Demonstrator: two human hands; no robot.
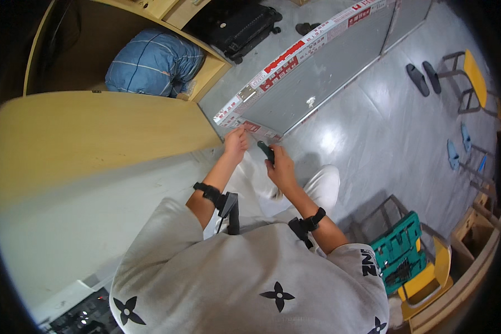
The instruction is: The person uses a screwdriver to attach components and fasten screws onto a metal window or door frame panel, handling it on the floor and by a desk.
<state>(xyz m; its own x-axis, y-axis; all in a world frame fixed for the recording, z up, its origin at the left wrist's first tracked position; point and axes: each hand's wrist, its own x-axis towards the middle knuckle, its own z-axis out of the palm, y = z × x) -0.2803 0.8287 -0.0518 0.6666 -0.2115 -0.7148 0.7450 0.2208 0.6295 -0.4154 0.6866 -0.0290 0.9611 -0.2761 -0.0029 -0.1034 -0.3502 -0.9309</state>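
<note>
A grey door-like panel [328, 67], its edges wrapped in red-and-white printed tape, stands on edge ahead of me. My left hand [236, 142] is closed at its near end, the fingers pinched together by the taped end; whether they hold anything is too small to see. To its right, my right hand [282, 170] grips a tool with a dark green handle [265, 150]. The handle points toward the panel's near end and my left fingers. A thin shaft may run on from it, but the tool's tip cannot be made out.
An open cabinet with a wooden door [106, 133] stands at my left, holding a blue bundle [150, 64]. A black suitcase [242, 33] lies behind the panel. At right are dark slippers [417, 79], yellow chairs [474, 78] and an open green tool case [398, 245].
</note>
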